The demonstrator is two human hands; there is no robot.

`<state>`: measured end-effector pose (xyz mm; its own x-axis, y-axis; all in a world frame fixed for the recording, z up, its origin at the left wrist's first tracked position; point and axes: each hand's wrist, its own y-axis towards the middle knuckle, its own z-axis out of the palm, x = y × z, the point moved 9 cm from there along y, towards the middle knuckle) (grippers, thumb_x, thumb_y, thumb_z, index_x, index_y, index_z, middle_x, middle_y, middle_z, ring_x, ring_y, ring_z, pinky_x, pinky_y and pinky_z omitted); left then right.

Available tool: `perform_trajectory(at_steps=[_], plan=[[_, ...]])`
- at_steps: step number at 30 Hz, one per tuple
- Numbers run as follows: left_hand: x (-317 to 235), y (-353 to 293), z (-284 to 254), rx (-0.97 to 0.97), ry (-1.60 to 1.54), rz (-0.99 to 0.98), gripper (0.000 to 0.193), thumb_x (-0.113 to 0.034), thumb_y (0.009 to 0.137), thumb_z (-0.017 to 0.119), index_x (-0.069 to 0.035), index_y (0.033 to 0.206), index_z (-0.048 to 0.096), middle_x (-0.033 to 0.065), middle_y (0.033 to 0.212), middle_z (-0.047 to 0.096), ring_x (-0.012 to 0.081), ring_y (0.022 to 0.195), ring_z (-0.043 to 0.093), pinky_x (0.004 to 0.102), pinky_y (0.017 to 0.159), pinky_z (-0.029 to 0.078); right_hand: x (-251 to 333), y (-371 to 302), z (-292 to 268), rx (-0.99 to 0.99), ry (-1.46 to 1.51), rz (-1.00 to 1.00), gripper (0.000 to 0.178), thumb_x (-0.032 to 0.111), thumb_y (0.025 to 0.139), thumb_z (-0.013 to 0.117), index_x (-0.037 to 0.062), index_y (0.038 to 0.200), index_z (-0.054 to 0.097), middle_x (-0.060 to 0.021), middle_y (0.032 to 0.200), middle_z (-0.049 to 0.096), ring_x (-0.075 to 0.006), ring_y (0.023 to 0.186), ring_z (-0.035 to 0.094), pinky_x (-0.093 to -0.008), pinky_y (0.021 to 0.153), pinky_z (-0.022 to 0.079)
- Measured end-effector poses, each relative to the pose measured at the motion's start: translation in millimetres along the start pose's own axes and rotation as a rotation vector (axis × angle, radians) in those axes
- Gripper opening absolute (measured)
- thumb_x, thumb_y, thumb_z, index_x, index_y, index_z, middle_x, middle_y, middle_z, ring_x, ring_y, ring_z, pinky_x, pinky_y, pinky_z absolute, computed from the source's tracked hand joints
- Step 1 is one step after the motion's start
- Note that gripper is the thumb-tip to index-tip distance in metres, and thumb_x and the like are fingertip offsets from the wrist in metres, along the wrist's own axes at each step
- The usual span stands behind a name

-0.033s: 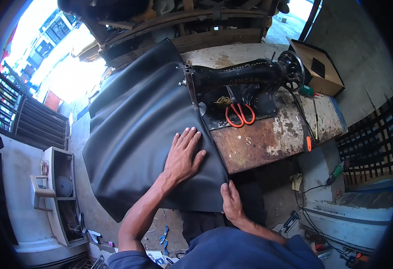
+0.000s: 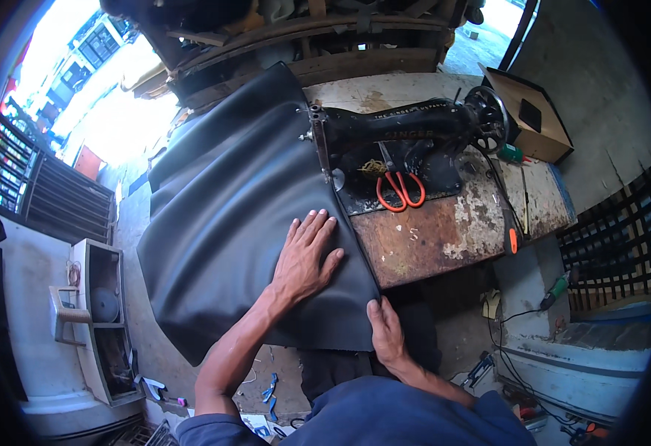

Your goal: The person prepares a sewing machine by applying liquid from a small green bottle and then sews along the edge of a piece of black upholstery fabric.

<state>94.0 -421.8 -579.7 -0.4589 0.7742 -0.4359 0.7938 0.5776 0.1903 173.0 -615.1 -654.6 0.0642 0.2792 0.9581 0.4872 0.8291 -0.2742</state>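
Note:
A wide black leather-like sheet (image 2: 214, 230) spreads in soft folds over the left side of the table and hangs toward my lap. Its right edge runs along the needle end of a black sewing machine (image 2: 396, 125); the presser foot is too small to make out. My left hand (image 2: 305, 256) lies flat on the sheet, fingers stretched out and thumb apart. At the sheet's near right corner my right hand (image 2: 387, 331) grips the edge, thumb on top and fingers partly hidden. Scissors with red-orange handles (image 2: 401, 195) rest on the machine bed beside a small tangle of yellowish thread (image 2: 373, 168).
The worn wooden tabletop (image 2: 415, 241) extends right of the sheet. An orange-tipped tool (image 2: 513, 239) lies at its front edge, and an open cardboard box (image 2: 537, 111) stands behind the handwheel. A shelf unit (image 2: 104, 327) stands left; a corded green tool (image 2: 554, 292) is at right.

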Motion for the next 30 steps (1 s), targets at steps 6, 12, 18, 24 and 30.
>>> perform_trajectory(at_steps=[6, 12, 18, 24, 30], plan=[[0.0, -4.8, -1.2, 0.016, -0.001, 0.040, 0.065, -0.037, 0.100, 0.062, -0.006, 0.154, 0.044, 0.0211, 0.161, 0.040, 0.0379, 0.153, 0.031, 0.0536, 0.127, 0.020, 26.0, -2.0, -2.9, -0.032, -0.308, 0.049, 0.050, 0.049, 0.106, 0.054, 0.0002, 0.118, 0.060, -0.0229, 0.096, 0.071, -0.0382, 0.095, 0.072, -0.0458, 0.082, 0.053], [2.1, -0.9, -2.6, 0.013, -0.067, 0.034, 0.066, -0.037, 0.100, 0.061, -0.007, 0.155, 0.043, 0.0218, 0.162, 0.038, 0.0401, 0.153, 0.029, 0.0545, 0.127, 0.018, -2.1, -11.2, 2.2, -0.043, -0.083, 0.137, 0.060, 0.051, 0.107, 0.051, -0.0058, 0.124, 0.059, -0.0227, 0.115, 0.069, -0.0338, 0.110, 0.067, -0.0416, 0.094, 0.050], [-1.2, -3.9, -5.8, 0.138, 0.146, 0.128, 0.066, -0.041, 0.100, 0.058, -0.014, 0.158, 0.043, 0.0144, 0.166, 0.036, 0.0394, 0.156, 0.023, 0.0614, 0.126, 0.012, -34.4, -13.3, 28.4, 0.157, 0.221, 0.297, 0.060, 0.052, 0.108, 0.049, -0.0061, 0.118, 0.061, -0.0098, 0.099, 0.066, -0.0175, 0.102, 0.064, -0.0308, 0.096, 0.050], [2.8, -3.5, 0.9, 0.208, 0.159, 0.190, 0.067, -0.048, 0.099, 0.057, -0.017, 0.157, 0.045, 0.0088, 0.165, 0.039, 0.0360, 0.157, 0.024, 0.0663, 0.125, 0.009, -40.0, -15.4, 38.9, 0.265, 0.204, 0.321, 0.061, 0.054, 0.108, 0.048, -0.0048, 0.117, 0.062, -0.0123, 0.098, 0.068, -0.0231, 0.091, 0.069, -0.0374, 0.092, 0.055], [-1.7, -7.4, -1.2, 0.298, 0.136, 0.195, 0.066, -0.045, 0.096, 0.061, -0.018, 0.155, 0.048, 0.0100, 0.164, 0.039, 0.0363, 0.156, 0.024, 0.0649, 0.126, 0.005, 26.0, 8.2, 21.9, 0.422, -0.665, -0.034, 0.054, 0.057, 0.102, 0.055, 0.0081, 0.116, 0.071, -0.0189, 0.097, 0.075, -0.0382, 0.082, 0.074, -0.0543, 0.081, 0.057]])
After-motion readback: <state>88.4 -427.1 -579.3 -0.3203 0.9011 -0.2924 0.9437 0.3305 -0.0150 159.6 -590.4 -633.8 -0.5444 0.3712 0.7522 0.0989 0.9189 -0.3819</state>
